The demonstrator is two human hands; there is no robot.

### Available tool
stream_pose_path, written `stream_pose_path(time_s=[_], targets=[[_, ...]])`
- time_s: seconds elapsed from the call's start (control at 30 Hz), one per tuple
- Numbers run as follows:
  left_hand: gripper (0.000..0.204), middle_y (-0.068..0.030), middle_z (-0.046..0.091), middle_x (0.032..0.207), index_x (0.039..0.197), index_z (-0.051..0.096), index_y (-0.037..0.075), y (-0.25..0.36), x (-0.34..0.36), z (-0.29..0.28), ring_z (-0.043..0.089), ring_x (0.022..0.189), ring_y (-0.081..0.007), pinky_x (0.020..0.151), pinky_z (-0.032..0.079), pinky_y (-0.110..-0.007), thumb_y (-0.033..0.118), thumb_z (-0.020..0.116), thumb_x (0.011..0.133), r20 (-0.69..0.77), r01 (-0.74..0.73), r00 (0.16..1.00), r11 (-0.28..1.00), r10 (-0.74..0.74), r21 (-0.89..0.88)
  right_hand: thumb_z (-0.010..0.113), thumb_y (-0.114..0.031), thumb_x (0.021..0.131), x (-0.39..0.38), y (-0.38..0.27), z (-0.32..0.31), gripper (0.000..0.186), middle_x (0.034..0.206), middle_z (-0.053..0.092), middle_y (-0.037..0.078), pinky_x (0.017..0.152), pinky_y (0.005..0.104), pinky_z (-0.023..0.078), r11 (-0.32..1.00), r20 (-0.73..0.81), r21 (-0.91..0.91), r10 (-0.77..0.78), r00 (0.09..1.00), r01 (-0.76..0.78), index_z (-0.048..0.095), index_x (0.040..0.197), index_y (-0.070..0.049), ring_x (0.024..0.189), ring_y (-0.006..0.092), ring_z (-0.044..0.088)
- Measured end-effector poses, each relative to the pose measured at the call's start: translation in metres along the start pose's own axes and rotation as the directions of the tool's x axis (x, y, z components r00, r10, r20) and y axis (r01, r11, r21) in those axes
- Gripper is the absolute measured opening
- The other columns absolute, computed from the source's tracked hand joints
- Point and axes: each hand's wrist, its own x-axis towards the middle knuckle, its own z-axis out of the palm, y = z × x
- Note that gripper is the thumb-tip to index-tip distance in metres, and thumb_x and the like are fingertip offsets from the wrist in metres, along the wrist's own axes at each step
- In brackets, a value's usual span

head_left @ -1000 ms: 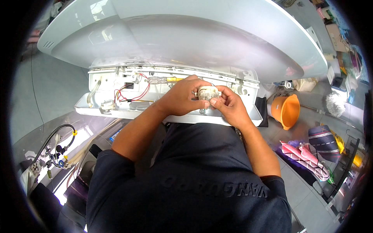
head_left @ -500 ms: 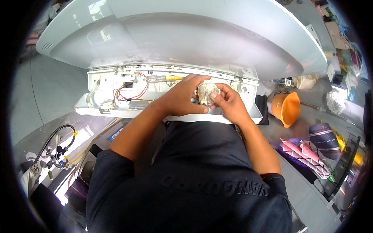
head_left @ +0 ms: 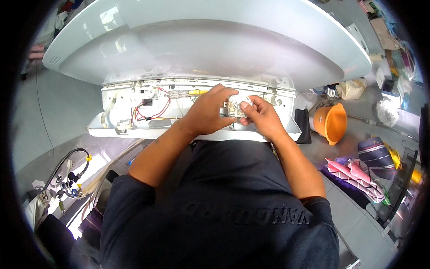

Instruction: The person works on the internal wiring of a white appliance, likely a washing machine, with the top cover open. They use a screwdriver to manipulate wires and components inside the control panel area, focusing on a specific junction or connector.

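Note:
Between my two hands is a small rounded whitish part (head_left: 234, 107), grimy and partly see-through; its exact kind I cannot make out. My left hand (head_left: 207, 111) grips it from the left, thumb below and fingers above. My right hand (head_left: 263, 117) closes on its right side, with the thumb pressed on its face. The part is over a long white open housing (head_left: 188, 134). Inside the housing, red and black wires (head_left: 168, 107) loop left of my left hand. A clear and yellow elongated piece (head_left: 178, 94) lies beside the wires.
A large glossy white curved panel (head_left: 201, 49) rises behind the housing. A small round white fitting (head_left: 123, 125) and a pale hose (head_left: 107, 113) occupy its left end. An orange bucket (head_left: 337, 124) stands on the right; black hoses with valves (head_left: 69, 175) are on the left.
The part has turned in my hands, showing a different, narrower face. My right thumb has shifted slightly left and up on it. The view has moved a little.

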Motion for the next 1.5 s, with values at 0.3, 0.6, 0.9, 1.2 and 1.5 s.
stream_pose_path(time_s=[0.3,0.6,0.9,1.2,1.5], targets=[[0.072,-0.0132,0.058,0.122,0.135,0.056,0.005,-0.001,-0.001,-0.002,0.064,0.106,-0.0262,0.092,0.056,-0.035,0.009,0.089,0.071,0.041,0.05,0.998,0.996,-0.047,-0.071,0.069,-0.028,0.1,-0.001,0.001,0.0,0.039,0.09,0.071,0.005,0.066,0.0222,0.052,0.998,0.017,-0.053,-0.032,0.999,0.033,0.061,0.124,0.002,0.07,0.0086,0.066],[0.054,-0.0077,0.059,0.119,0.141,0.055,0.007,0.002,0.0,-0.001,0.062,0.106,-0.0146,0.091,0.053,-0.03,0.009,0.074,0.091,0.146,0.351,0.937,0.857,-0.319,-0.378,0.066,-0.027,0.102,0.002,0.001,-0.004,0.037,0.102,0.071,0.004,0.074,0.0236,0.054,0.999,0.031,-0.037,-0.007,0.999,0.009,0.06,0.127,0.001,0.079,0.0094,0.065],[0.046,-0.0037,0.061,0.11,0.14,0.059,0.005,0.004,0.002,-0.008,0.06,0.09,-0.0066,0.079,0.05,-0.023,0.007,0.069,0.095,0.245,0.434,0.901,0.764,-0.359,-0.478,0.067,-0.021,0.101,0.004,0.008,-0.005,0.039,0.102,0.07,0.005,0.074,0.0243,0.054,0.998,0.048,-0.011,-0.068,0.997,0.069,0.057,0.13,0.002,0.084,0.0095,0.065],[0.054,-0.0042,0.064,0.112,0.142,0.054,0.002,0.002,-0.001,-0.002,0.062,0.101,-0.01,0.087,0.052,-0.026,0.007,0.073,0.091,0.18,0.392,0.919,0.753,-0.351,-0.529,0.068,-0.013,0.1,-0.008,-0.003,0.003,0.037,0.096,0.069,0.004,0.079,0.0233,0.052,0.984,0.017,-0.035,-0.177,0.984,0.177,0.056,0.131,0.003,0.084,0.0071,0.062],[0.05,-0.0111,0.065,0.124,0.13,0.058,-0.001,0.004,-0.005,-0.007,0.064,0.116,-0.017,0.098,0.054,-0.032,0.007,0.081,0.087,0.212,0.408,0.913,0.758,-0.349,-0.508,0.071,-0.007,0.096,-0.011,0.002,0.004,0.042,0.098,0.069,0.002,0.082,0.0226,0.051,0.971,0.037,0.038,-0.236,0.971,0.234,0.056,0.134,0.0,0.087,0.0057,0.061]])
